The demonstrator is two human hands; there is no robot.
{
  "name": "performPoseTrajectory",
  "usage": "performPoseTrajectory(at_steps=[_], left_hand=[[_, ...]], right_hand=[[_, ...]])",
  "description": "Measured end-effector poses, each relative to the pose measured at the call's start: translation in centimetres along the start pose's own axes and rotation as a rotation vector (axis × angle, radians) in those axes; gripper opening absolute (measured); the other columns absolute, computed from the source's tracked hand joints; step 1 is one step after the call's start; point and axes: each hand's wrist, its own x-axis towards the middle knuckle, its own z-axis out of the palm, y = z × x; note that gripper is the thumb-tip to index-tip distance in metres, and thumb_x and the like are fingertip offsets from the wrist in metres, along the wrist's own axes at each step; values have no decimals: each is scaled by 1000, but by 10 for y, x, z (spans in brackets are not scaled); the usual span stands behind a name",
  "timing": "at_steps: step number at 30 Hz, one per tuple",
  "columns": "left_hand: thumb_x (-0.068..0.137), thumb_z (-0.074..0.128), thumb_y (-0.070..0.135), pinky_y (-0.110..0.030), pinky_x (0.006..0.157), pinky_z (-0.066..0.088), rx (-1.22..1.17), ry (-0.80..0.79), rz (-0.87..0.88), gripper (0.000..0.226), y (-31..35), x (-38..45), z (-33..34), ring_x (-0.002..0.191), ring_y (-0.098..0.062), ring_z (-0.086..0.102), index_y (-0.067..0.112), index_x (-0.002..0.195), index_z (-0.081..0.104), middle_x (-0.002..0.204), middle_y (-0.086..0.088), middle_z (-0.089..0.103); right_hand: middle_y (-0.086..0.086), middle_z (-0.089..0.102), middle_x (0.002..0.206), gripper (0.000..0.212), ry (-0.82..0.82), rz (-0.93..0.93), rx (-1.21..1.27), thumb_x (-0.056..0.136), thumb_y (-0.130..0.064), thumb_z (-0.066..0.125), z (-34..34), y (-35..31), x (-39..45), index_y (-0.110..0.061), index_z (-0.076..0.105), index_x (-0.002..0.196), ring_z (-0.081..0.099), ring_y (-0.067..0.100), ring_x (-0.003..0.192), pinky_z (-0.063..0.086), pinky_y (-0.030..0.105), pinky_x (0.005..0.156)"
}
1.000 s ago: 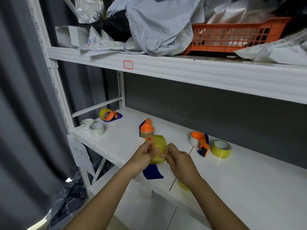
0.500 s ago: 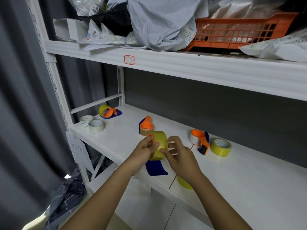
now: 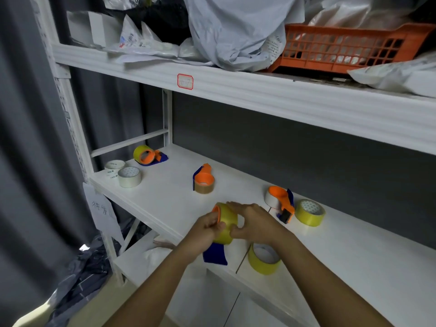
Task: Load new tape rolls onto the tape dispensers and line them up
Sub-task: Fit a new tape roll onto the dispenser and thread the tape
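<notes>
1. The left hand [image 3: 207, 226] is gripping a dispenser [image 3: 215, 252] that carries a yellow roll [image 3: 225, 224]; its fingers are curled round the roll's near side, with the thumb on the outer face. The blue blade end is hanging below that grip, over the front edge of the shelf [image 3: 354, 251].
2. The right hand [image 3: 253, 221] is pressing on the roll's far side, thumb tucked under and fingers lying across the top; it appears to be pinching at the roll, perhaps hunting for the tape end, though the picture is not showing that end.
3. Both forearms are reaching up and forward from below, wrists nearly level, meeting at the roll.
4. The roll looks light and stiff, with a slick outer wrap and a sticky underside once peeled. The safest hold is probably across the flat sides or the orange hub, with fingers kept clear of the blade end.
5. Just below the right grip a loose yellow roll [image 3: 265, 258] is lying flat. To its right and beyond, another dispenser [image 3: 280, 201] is sitting next to a second loose roll [image 3: 309, 212].
6. Beyond both grips a brown-roll dispenser [image 3: 204, 180] is standing; far to the left sit a loaded dispenser [image 3: 147, 155] and two white rolls [image 3: 129, 177].
7. The dispensers are lying scattered, so lining up is not yet done.
</notes>
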Motion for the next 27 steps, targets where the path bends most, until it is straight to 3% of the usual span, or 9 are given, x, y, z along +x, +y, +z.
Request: performPoseTrajectory(at_steps=[4,7,10,13,15,18,22,27], left_hand=[[98,45,16,-21,95,42,7,-9,4,38,-14,4,-3,115,-13,54,15,136,46,127,0,58],[99,42,17,-19,96,38,24,-7,5,38,-21,9,-7,119,-10,50,21,137,46,130,4,55],[99,41,17,-5,84,40,5,-7,8,34,-28,17,-8,109,2,52,35,128,46,122,14,55],[99,41,19,1,75,42,-33,10,-11,33,-35,24,-9,102,10,50,37,127,47,116,19,56],[99,42,20,-2,74,44,-59,32,-29,28,-41,31,-8,100,9,52,38,117,53,112,17,58],[99,40,11,-14,81,43,-113,106,-70,34,-51,41,-5,97,-4,55,41,101,55,108,11,59],[98,40,5,-13,83,45,-142,117,-73,31,-60,46,-4,101,-10,55,31,111,51,114,2,57],[98,40,5,-29,103,41,-123,59,-8,35,-64,43,-4,118,-19,51,16,130,48,128,-5,54]], right_hand=[[-8,52,138,53,23,42,222,83,-18,62,13,11,7,-21,51,135,50,6,122,38,16,101],[-15,63,122,41,74,13,309,85,-12,61,15,15,9,-27,62,123,59,3,106,47,20,93],[-10,64,113,43,36,2,280,79,-19,66,18,14,11,-31,62,121,56,4,100,45,16,86],[2,62,106,38,34,14,116,76,-23,67,24,12,15,-19,63,114,57,15,95,48,29,82],[8,62,97,31,61,26,7,76,-22,65,29,10,21,-9,64,103,58,21,88,49,35,77],[11,60,95,26,23,14,-166,79,-21,58,39,7,31,-3,60,97,56,25,88,46,32,72],[12,58,101,27,10,-26,-276,83,-19,50,48,8,38,-5,56,106,51,25,95,34,25,69],[11,60,100,27,36,-64,-242,82,-16,50,43,19,33,-3,59,104,54,25,95,44,31,76]])
